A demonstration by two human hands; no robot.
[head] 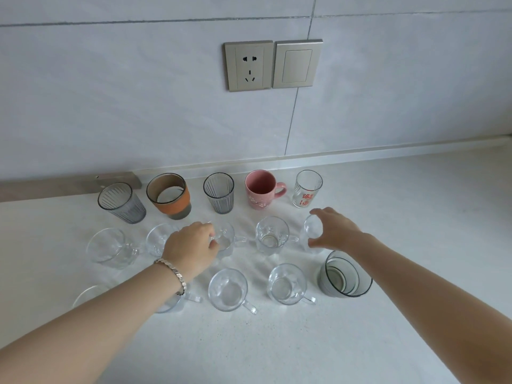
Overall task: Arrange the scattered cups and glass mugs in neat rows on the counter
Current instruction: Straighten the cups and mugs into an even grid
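In the middle row, the left hand grips a glass mug; the right hand spreads open at a tumbler. Probably slick and brittle: take each round its body.

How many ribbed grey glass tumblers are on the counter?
2. One ribbed grey glass tumbler at the back row's left end; the other tumbler third from left. None looks hidden.

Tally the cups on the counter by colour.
Clear glass: 9, 2 partly behind the left arm
Grey tinted glass: 3
Red-printed glass: 1
Pink mug: 1
Orange-sleeved cup: 1
Total: 15
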